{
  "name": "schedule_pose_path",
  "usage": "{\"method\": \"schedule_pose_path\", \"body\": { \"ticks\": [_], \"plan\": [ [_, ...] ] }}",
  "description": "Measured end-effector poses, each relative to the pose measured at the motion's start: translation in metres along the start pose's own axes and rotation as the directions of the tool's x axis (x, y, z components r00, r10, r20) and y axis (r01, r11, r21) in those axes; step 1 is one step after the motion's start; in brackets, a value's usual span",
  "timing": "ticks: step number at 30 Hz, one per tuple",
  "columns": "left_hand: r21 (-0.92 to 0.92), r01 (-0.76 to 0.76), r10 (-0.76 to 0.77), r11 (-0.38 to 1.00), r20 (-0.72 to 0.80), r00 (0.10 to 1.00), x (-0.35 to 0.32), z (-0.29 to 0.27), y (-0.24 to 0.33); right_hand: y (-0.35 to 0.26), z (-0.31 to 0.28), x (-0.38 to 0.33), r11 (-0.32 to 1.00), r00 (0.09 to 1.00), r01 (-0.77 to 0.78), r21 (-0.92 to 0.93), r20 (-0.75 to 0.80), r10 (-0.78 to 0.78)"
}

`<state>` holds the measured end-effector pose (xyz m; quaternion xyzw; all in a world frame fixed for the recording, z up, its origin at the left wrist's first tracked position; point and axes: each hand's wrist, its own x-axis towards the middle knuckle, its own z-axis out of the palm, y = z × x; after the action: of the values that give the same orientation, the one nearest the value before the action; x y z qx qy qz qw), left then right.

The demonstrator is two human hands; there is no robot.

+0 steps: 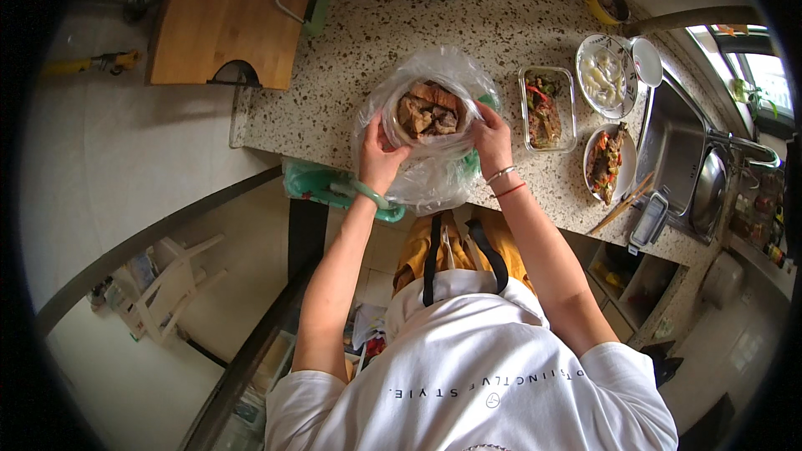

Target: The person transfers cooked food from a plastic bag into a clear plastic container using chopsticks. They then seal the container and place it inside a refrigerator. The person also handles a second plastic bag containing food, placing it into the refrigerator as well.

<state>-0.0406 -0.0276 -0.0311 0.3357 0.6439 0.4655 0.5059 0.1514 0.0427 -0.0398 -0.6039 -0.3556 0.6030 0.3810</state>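
Beige, stone-like and freckled with brown, the speckled countertop (359,33) spreads beneath the food, with a smooth wooden board with a dark cut-out handle (225,8) at its far left. Near the front edge, a crinkled clear plastic bag (434,179) lies directly between the hands, its mouth spread into a round facing upward. The left hand (383,159) curls partway around the bag's left side, thumb set apart from the fingers, with plastic held in the grip; the right hand (491,135) holds the opposite edge between thumb and bent fingers, more nearly closed. How tightly either one presses cannot be told. To the right stand a round white plate with a patterned rim (626,102) bearing pale, curved pieces, a rectangular clear glass dish (574,104) of reddish and green food, and an oval white plate (632,157) bearing a browned fish with red and orange bits. Inside the bag, rough, irregular brown chunks (430,108) sit heaped, touched by neither hand. Smallest are a thick, pale green bangle (372,195) on the left wrist, a thin silvery bangle (501,174) on the right and, just below that, a fine red cord (510,190).
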Motion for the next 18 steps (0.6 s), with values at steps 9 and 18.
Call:
{"method": "schedule_pose_path", "body": {
  "ticks": [9,18],
  "plan": [
    [0.114,0.112,-0.106,0.987,-0.053,0.993,0.007,0.000,0.002,-0.001,0.002,0.007,0.969,0.998,0.063,-0.238,0.045,-0.054],
    [-0.290,0.073,-0.130,0.954,-0.182,0.975,-0.037,0.014,0.045,-0.039,0.000,-0.017,0.868,0.903,0.430,-0.249,0.122,-0.412]
  ]
}}
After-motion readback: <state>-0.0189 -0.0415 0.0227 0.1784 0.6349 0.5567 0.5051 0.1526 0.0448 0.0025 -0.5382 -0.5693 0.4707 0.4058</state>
